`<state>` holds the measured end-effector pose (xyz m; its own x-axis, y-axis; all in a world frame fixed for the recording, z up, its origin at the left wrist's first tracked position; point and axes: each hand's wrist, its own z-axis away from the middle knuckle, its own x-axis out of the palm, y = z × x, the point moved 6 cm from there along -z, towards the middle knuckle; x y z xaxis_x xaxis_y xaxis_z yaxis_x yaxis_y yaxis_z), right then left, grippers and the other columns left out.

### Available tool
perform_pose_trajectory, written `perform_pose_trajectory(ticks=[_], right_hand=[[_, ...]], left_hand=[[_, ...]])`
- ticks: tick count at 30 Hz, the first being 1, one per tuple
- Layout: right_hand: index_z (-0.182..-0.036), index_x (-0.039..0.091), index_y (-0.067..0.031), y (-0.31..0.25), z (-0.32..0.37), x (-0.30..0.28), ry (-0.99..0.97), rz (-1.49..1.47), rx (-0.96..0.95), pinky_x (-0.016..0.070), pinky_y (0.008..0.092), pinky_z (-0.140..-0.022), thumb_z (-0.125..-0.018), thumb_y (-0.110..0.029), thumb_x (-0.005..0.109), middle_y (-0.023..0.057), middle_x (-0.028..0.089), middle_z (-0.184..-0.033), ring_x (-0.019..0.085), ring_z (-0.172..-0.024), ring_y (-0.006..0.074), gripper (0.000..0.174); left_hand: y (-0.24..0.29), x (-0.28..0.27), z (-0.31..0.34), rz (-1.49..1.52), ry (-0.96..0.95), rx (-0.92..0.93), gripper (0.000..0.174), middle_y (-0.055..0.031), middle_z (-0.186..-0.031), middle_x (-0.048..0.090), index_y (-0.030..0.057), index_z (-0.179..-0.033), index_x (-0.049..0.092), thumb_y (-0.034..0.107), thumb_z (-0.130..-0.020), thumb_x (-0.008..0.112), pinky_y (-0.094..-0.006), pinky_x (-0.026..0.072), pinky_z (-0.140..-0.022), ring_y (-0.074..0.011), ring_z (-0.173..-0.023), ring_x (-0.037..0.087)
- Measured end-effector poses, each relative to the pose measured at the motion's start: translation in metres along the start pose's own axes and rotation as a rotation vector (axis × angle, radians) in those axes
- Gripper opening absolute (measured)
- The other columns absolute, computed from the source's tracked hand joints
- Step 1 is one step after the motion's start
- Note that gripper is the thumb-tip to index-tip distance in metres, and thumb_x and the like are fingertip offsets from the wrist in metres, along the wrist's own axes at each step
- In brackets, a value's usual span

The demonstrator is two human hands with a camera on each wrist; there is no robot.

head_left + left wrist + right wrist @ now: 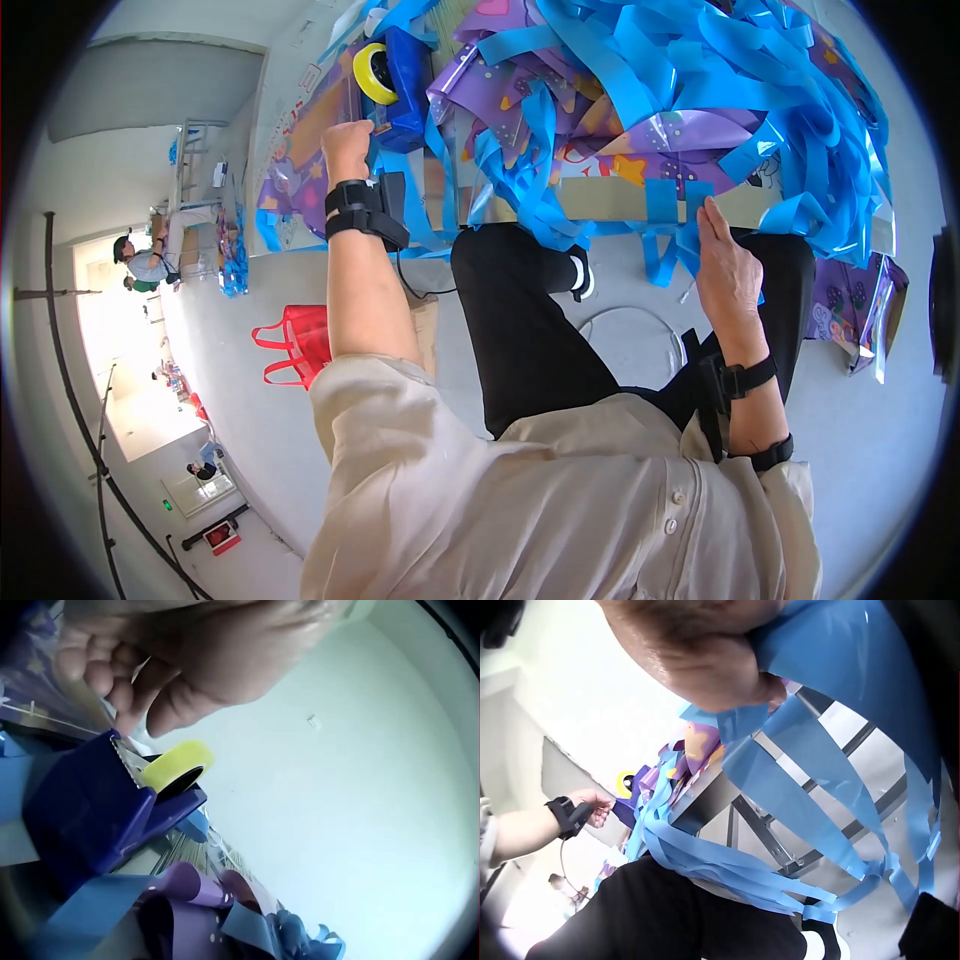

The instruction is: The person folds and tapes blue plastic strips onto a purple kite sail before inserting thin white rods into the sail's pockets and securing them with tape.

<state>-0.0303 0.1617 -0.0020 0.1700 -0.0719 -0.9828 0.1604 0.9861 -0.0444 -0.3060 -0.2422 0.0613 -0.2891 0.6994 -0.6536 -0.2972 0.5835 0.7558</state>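
My left hand [348,150] is at the front of a blue tape dispenser [408,85], which carries a yellow-rimmed tape roll [374,73]. In the left wrist view, its thumb and forefinger [139,712] pinch the tape end close by the serrated cutter [127,761]; the clear tape hardly shows. My right hand [728,270] is at the table's near edge, its first two fingers stretched over a blue plastic strip [697,195]. From the right wrist, the thumb [772,690] lies against the blue strip, which hangs below in loops; the fingertips are hidden.
A big tangle of blue strips [690,60] and purple printed wrappers [680,135] covers the table. Strips hang off its edge above my legs [530,320]. A red bag [300,345] lies on the floor at left. Other people sit far left.
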Motion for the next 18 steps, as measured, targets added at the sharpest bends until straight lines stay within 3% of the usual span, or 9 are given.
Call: perform_pose_trajectory(ticks=[1,5,7,11,14,16,18], right_hand=[[-0.126,0.047,-0.0029,0.0,0.0,0.001,0.002,-0.001,0.0,0.0503,0.0327,-0.053,-0.078,0.001,0.051,0.0036,0.04,-0.139,0.064,-0.065,0.0228,0.049],[-0.125,0.048,-0.0029,0.001,0.001,0.0,0.041,-0.01,-0.01,0.0499,0.0318,-0.053,-0.078,0.003,0.051,0.0032,0.041,-0.138,0.064,-0.065,0.0223,0.048],[-0.125,0.048,-0.0028,0.001,0.001,0.0,0.045,-0.01,-0.015,0.05,0.0318,-0.054,-0.078,0.003,0.051,0.0032,0.041,-0.138,0.064,-0.065,0.0222,0.047],[-0.124,0.049,-0.0023,0.003,0.001,0.0,0.052,-0.03,-0.019,0.0502,0.0318,-0.054,-0.078,0.004,0.051,0.0035,0.043,-0.137,0.064,-0.065,0.0224,0.046],[-0.123,0.049,-0.0019,0.003,0.001,0.0,0.056,-0.04,-0.018,0.0503,0.0317,-0.053,-0.078,0.004,0.052,0.004,0.043,-0.136,0.064,-0.065,0.0226,0.046],[-0.123,0.049,-0.0017,0.003,0.001,0.001,0.06,-0.04,-0.02,0.0503,0.0316,-0.053,-0.078,0.004,0.052,0.0042,0.043,-0.136,0.064,-0.065,0.0227,0.046],[-0.122,0.05,-0.0011,0.004,0.001,0.002,0.079,-0.064,-0.029,0.0503,0.0315,-0.053,-0.078,0.004,0.052,0.0047,0.043,-0.136,0.064,-0.064,0.0226,0.045]], left_hand=[[-0.002,0.004,-0.002,0.059,-0.044,-0.084,0.025,-0.0129,-0.082,0.063,-0.0103,-0.085,0.064,0.006,-0.067,0.069,-0.0333,0.0441,-0.064,-0.0188,-0.072,0.057],[-0.008,0.015,-0.013,0.195,-0.1,-0.143,0.022,-0.0128,-0.078,0.063,-0.0085,-0.082,0.064,0.003,-0.065,0.068,-0.0332,0.0434,-0.061,-0.0197,-0.067,0.057],[-0.006,0.014,-0.009,0.371,0.034,-0.175,0.017,-0.0109,-0.074,0.061,-0.0065,-0.077,0.063,0.001,-0.062,0.067,-0.0319,0.0421,-0.06,-0.019,-0.065,0.055],[-0.02,0.015,-0.014,0.474,0.081,-0.133,0.011,-0.0067,-0.066,0.056,-0.0026,-0.069,0.06,0.002,-0.061,0.065,-0.0289,0.037,-0.05,-0.0154,-0.054,0.049],[-0.017,0.007,0.009,0.49,0.03,-0.264,0.01,-0.0005,-0.057,0.047,0.0012,-0.063,0.055,0.004,-0.062,0.065,-0.0249,0.0293,-0.043,-0.0097,-0.045,0.039],[-0.012,0.01,0.018,0.555,-0.101,-0.345,0.013,0.0042,-0.053,0.039,0.0047,-0.063,0.052,0.007,-0.066,0.064,-0.0225,0.0219,-0.038,-0.0057,-0.04,0.028],[-0.018,0.008,0.011,0.53,-0.173,-0.374,0.012,0.005,-0.053,0.038,0.0052,-0.065,0.052,0.007,-0.067,0.064,-0.0212,0.0209,-0.038,-0.0053,-0.039,0.027]])
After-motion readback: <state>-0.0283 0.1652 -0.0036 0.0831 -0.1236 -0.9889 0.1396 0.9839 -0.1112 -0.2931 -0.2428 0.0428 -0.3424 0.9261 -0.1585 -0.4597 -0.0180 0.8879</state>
